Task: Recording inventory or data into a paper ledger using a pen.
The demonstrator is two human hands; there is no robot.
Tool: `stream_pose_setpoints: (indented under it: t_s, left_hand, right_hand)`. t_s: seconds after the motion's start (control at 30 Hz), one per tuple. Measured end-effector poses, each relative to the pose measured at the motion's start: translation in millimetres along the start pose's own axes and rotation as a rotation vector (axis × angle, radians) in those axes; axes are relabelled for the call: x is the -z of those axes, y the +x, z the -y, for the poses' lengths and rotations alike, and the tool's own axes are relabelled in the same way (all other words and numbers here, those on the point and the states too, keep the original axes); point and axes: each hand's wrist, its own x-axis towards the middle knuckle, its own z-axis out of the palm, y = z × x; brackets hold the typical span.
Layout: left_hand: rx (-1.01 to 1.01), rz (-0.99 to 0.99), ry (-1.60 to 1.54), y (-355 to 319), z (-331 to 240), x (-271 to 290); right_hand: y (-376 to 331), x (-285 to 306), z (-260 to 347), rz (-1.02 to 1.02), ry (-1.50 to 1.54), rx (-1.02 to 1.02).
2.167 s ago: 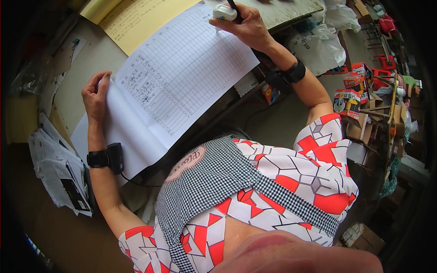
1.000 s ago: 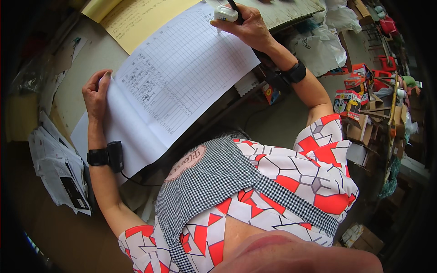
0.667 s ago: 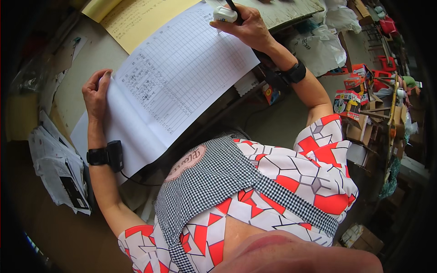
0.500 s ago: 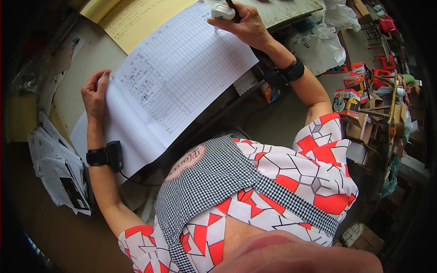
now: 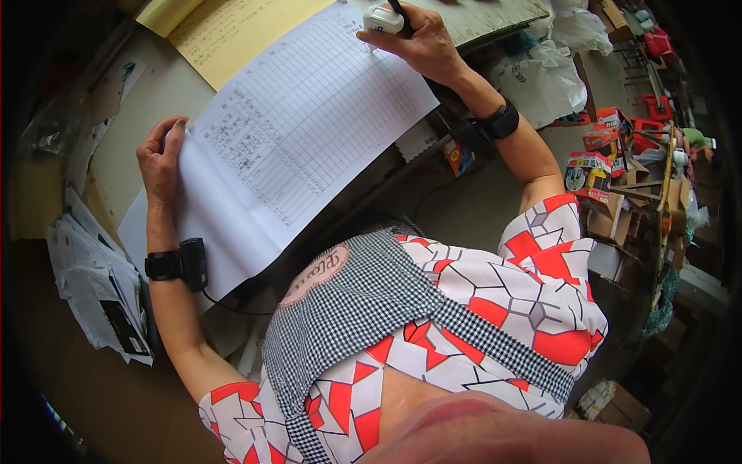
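An open notebook (image 5: pixel 309 100) with a ruled grid lies tilted on the desk, its lower columns filled with handwriting. At its far edge my right hand (image 5: pixel 431 48) is closed round a small white correction-fluid bottle (image 5: pixel 382 21), whose thin tip points down at the page. A black pen (image 5: pixel 400 14) also sticks up between the fingers of that hand. My left hand (image 5: pixel 161 158) grips the notebook's left side, its thumb on top and its fingers curled at the edge. Both wrists wear black bands.
A yellow written pad (image 5: pixel 232 35) lies beyond the notebook on the worn desk (image 5: pixel 166 85). A stack of papers (image 5: pixel 97 278) stands at the left. White plastic bags (image 5: pixel 541 81) and red boxes (image 5: pixel 589 174) crowd the right side.
My right hand has shifted slightly to the right over the page with the correction-fluid bottle and pen. My left hand stays in place on the notebook.
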Motion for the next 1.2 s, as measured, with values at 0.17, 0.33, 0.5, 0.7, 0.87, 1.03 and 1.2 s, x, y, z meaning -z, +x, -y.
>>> stream_pose_setpoints:
  t_s: [0.17,0.33,0.5,0.7,0.87,1.03,1.2]
  left_hand:
    - [0.001,0.009,0.008,1,2,1]
    - [0.02,0.014,0.0,-2,2,1]
    - [0.012,0.009,0.022,1,1,3]
    - [0.008,0.016,0.025,1,3,2]
    - [0.007,0.018,0.0,0,4,1]
    - [0.052,0.007,0.015,-1,5,1]
    - [0.048,0.022,0.001,4,13,5]
  right_hand:
    - [0,0,-5,0.023,0.007,0.052]
    - [1,-3,-1,0.027,0.055,-0.006]
    - [3,-4,4,0.057,0.037,-0.043]
    - [-2,-3,2,0.041,0.08,0.004]
    - [1,-1,-1,0.025,0.091,-0.047]
    - [16,18,-8,-0.258,-0.123,0.339]
    - [23,21,-48,-0.254,-0.338,0.328]
